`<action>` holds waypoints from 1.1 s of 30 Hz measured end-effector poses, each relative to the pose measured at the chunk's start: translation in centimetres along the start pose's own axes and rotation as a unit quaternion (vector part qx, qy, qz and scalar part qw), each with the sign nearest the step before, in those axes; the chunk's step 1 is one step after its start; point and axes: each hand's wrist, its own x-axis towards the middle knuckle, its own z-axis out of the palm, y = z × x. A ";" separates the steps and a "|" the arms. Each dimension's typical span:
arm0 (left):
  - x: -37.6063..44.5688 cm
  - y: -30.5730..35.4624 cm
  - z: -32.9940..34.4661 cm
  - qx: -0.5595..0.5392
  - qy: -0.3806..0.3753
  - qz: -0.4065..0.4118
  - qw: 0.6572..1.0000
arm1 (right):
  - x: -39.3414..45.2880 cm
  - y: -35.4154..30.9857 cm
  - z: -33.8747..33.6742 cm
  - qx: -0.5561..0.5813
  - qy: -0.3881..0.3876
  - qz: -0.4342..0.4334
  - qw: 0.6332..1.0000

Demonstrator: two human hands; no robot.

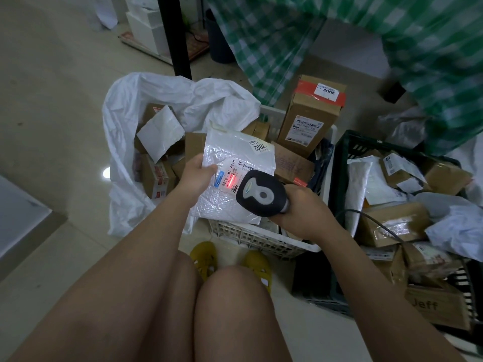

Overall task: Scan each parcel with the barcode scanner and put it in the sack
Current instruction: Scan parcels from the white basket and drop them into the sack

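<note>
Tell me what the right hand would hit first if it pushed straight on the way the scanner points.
Probably the white mailer held by the left hand; the scanner in the right hand aims at it.

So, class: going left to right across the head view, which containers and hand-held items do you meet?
White sack → bubble mailer in the left hand → barcode scanner in the right hand → dark green crate.

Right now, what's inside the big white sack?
The white sack holds brown cardboard boxes and a white mailer on top. Anything deeper is covered by those parcels and the sack's folds.
</note>
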 end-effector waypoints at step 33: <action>9.9 -1.3 -5.0 0.509 -0.007 0.002 0.861 | 6.7 1.8 3.6 0.115 0.029 0.075 0.990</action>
